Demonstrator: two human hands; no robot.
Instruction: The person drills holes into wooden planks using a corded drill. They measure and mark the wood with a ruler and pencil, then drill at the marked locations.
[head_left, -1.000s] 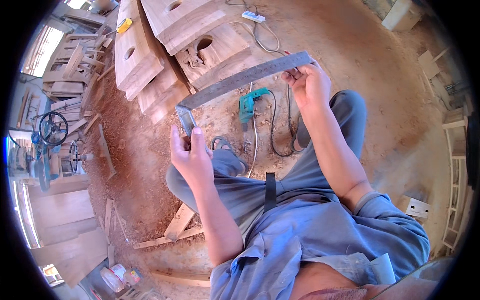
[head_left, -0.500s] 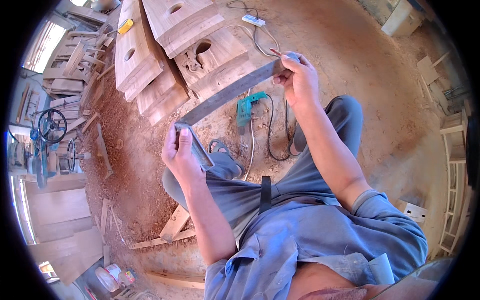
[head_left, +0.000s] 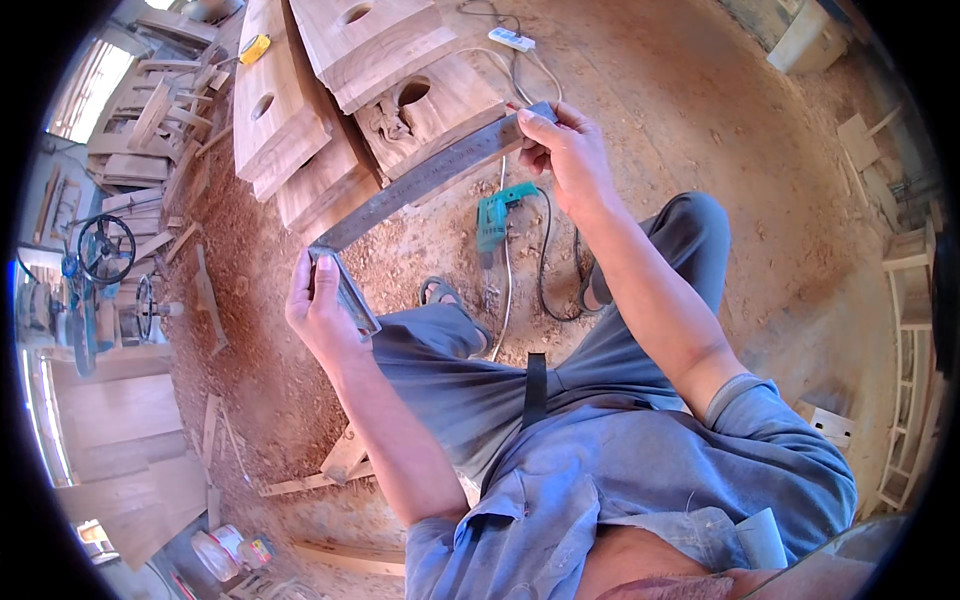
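I hold a metal carpenter's square (head_left: pixel 425 180) in front of me with both hands. My left hand (head_left: pixel 320 310) grips its short thick leg (head_left: pixel 350 290) at the corner end. My right hand (head_left: pixel 565 150) pinches the far tip of the long flat blade, fingers closed on it. The blade runs slanting from lower left to upper right, above the sawdust floor and in front of the carved wooden panels (head_left: pixel 430 110). My legs in grey trousers (head_left: pixel 500 370) are below.
Wooden boards with round holes (head_left: pixel 290 110) lie stacked ahead. A green power drill (head_left: pixel 492 215) with black cord lies on the sawdust floor by a sandalled foot (head_left: pixel 440 293). A white power strip (head_left: pixel 510 38) and yellow tape measure (head_left: pixel 255 47) lie farther off. Machinery (head_left: pixel 90 280) stands at left.
The square has swung: the right hand moved left and lower with the blade tip, and the left hand shifted slightly down and left, keeping hold of the short leg.
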